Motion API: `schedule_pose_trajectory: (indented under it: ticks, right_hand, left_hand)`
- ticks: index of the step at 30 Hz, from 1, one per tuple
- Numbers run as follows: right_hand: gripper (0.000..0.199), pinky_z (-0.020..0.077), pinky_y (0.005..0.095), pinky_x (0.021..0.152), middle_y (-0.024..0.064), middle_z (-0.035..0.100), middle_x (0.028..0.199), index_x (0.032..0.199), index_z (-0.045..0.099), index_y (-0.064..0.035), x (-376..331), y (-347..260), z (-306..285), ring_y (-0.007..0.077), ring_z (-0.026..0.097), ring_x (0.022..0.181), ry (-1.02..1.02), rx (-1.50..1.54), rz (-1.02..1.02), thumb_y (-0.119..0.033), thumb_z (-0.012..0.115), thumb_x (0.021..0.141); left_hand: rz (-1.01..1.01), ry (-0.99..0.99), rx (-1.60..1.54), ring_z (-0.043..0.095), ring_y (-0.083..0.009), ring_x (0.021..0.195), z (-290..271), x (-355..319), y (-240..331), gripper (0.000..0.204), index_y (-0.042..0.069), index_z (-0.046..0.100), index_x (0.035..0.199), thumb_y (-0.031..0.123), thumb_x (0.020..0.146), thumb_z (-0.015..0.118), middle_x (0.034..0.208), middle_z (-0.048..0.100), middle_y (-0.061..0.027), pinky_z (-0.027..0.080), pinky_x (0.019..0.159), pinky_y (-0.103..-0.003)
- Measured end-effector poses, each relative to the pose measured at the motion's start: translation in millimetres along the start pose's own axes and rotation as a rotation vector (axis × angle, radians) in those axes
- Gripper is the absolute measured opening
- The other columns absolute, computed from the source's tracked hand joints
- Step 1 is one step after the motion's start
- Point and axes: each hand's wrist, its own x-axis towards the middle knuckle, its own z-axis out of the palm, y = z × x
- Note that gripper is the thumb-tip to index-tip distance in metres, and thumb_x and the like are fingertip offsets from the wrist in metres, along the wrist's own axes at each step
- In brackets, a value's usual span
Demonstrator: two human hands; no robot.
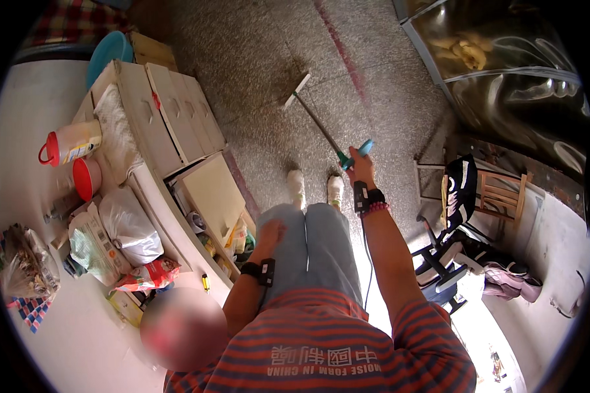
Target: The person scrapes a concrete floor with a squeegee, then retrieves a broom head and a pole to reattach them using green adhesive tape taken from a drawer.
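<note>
On the pale bench (pixel 26 164) at the left stand a lidded plastic jug with a red handle (pixel 69 144) and white plastic bags (pixel 128 226); the left hand (pixel 271 232) rests loosely open on the thigh, arm bent; the right hand (pixel 362 171), arm extended forward, grips the teal handle of a long floor squeegee (pixel 321 126); its shaft slants up-left across the speckled floor (pixel 269 59), the pale blade head on the floor, away from the feet.

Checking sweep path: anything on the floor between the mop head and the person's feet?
Nothing visible. The right hand grips the mop by its teal handle; its head rests on bare speckled floor ahead of the shoes. The open cabinet door stands off to the left.
</note>
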Motion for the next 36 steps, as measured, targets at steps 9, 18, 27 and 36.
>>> schedule_pose_trajectory:
  ticks: [9, 18, 27, 36]
  right_hand:
    - [0.031, 0.0493, 0.0329, 0.055, 0.0160, 0.063, 0.090, 0.113, 0.052, -0.0039, 11, 27, 14, 0.0258, 0.063, 0.071, -0.400, 0.002, 0.249, -0.017, 0.061, 0.086]
    - [0.034, 0.0514, 0.0335, 0.049, 0.0122, 0.064, 0.080, 0.088, 0.062, 0.0006, -10, 19, 35, 0.0204, 0.062, 0.063, 0.172, -0.419, -0.235, -0.029, 0.073, 0.076]
    - [0.054, 0.0474, 0.0469, 0.065, 0.0215, 0.063, 0.082, 0.103, 0.049, 0.0031, -74, 9, -11, 0.0394, 0.062, 0.074, 0.094, -1.003, -0.536, -0.029, 0.076, 0.070]
    - [0.084, 0.0429, 0.0476, 0.090, 0.0276, 0.054, 0.114, 0.139, 0.029, -0.0034, -138, 13, -29, 0.0409, 0.055, 0.108, -0.231, -1.364, -0.744, -0.023, 0.077, 0.073]
  left_hand:
    - [-0.004, -0.036, -0.072, 0.053, -0.0125, 0.053, 21, -1, 33, 0.024, 0.006, 0.058, 0.101, 0.026, 0.088, 0.056, 0.079, 0.065, -0.0085, 0.042, 0.046, -0.026]
    - [-0.049, -0.018, -0.125, 0.055, -0.0121, 0.056, 4, 2, 24, 0.021, 0.006, 0.058, 0.097, 0.026, 0.089, 0.056, 0.077, 0.063, -0.0062, 0.042, 0.048, -0.025]
    - [-0.151, -0.315, -0.323, 0.058, -0.0175, 0.066, 97, 20, 88, 0.022, 0.006, 0.055, 0.092, 0.027, 0.095, 0.049, 0.085, 0.062, -0.0096, 0.049, 0.059, -0.027]
    - [-0.381, -0.526, -0.716, 0.051, -0.0209, 0.062, 160, 163, 16, 0.031, 0.001, 0.050, 0.077, 0.018, 0.100, 0.039, 0.068, 0.050, -0.0086, 0.049, 0.059, -0.035]
